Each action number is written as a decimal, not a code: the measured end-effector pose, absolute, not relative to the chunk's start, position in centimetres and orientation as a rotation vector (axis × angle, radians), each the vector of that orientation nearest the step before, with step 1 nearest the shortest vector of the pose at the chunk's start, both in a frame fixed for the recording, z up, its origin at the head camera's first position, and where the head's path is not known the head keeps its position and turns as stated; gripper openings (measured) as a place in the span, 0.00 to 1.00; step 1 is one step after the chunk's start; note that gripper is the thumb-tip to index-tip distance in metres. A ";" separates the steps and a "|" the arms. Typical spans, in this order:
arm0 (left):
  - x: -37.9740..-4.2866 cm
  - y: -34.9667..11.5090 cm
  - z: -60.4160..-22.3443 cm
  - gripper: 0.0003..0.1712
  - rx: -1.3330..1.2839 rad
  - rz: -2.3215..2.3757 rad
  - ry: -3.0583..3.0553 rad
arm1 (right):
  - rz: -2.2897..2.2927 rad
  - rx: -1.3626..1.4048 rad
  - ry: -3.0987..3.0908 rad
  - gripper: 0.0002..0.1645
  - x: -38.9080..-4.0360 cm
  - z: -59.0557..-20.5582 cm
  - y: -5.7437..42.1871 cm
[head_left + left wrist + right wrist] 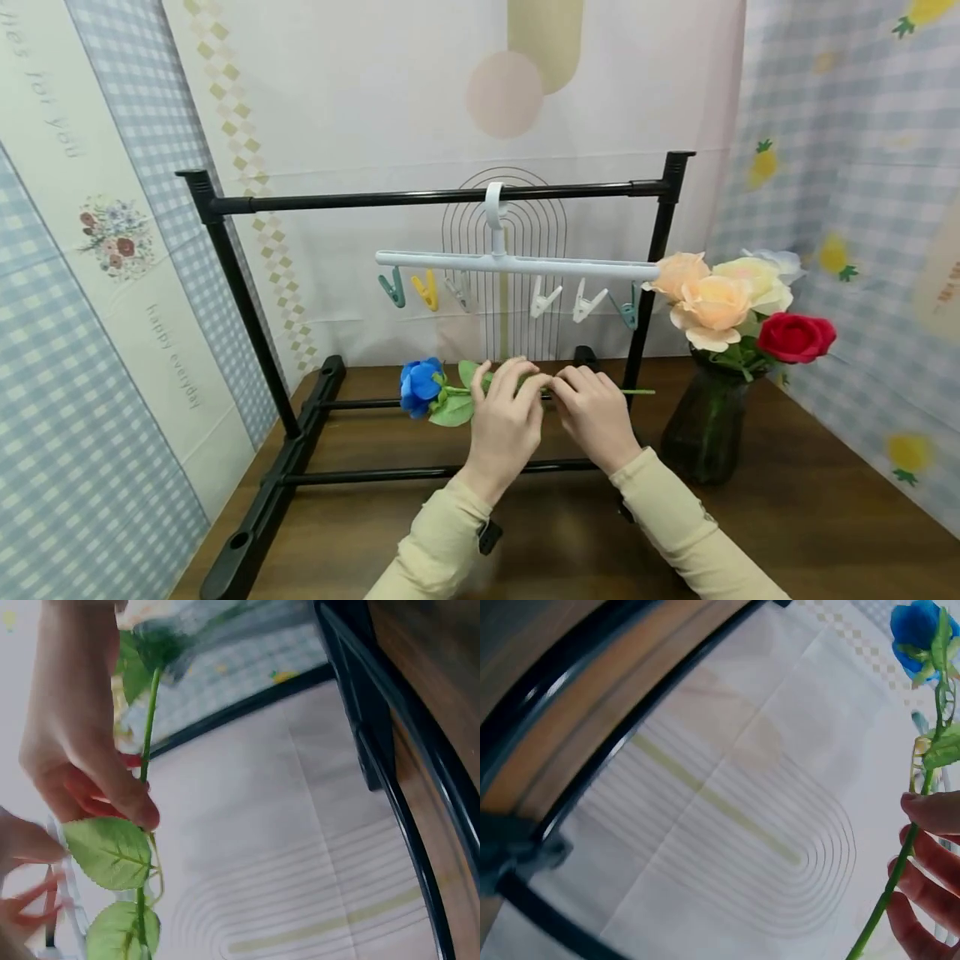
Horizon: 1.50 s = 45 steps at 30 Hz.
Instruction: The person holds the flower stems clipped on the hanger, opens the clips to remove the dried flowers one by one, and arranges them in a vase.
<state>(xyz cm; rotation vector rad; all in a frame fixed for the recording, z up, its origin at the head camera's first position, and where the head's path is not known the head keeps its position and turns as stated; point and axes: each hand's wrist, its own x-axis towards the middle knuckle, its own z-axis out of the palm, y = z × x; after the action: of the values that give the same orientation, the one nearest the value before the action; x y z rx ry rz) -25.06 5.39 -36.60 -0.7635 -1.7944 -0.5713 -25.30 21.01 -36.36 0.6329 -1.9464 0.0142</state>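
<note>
A blue artificial rose (422, 387) with green leaves (452, 412) lies sideways below the hanger, its bloom to the left and its stem (639, 392) to the right. My right hand (596, 414) pinches the green stem between thumb and fingers, plain in the right wrist view. Beside the leaves is my left hand (507, 421), its fingers loosely bent. In the left wrist view the left hand (21, 874) is blurred and stands apart from the stem, near a leaf's edge. Above hangs a pale blue hanger (517, 264) with several clips (426, 291).
A black rack (442, 198) carries the hanger on its top bar; its lower bars (375, 476) run behind the hands. To the right stands a dark glass vase (701, 425) holding peach, cream and red roses (795, 337). Everything is on a brown wooden table (555, 550).
</note>
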 end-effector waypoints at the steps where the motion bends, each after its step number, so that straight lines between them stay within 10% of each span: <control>1: -25.0 5.6 -36.5 0.09 -0.829 -0.608 -1.684 | 0.016 0.628 -1.928 0.11 -25.2 -36.2 21.5; 18: -24.9 11.8 -39.3 0.15 -1.483 -0.500 -1.589 | 0.029 0.561 -1.792 0.14 -23.2 -33.1 28.2; 31: -25.9 17.2 -40.3 0.09 -1.299 -0.877 -2.213 | 0.167 0.408 -1.784 0.11 -22.4 -31.4 31.9; 45: -26.8 22.9 -39.4 0.36 -1.045 -1.463 -2.596 | 0.359 0.132 -1.859 0.14 -20.7 -27.2 35.2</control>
<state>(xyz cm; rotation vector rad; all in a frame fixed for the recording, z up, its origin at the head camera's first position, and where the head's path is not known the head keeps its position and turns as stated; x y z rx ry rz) -26.77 22.93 -39.39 -1.0446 -2.5957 -1.4630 -20.67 35.16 -27.20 0.1318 -1.8591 0.3586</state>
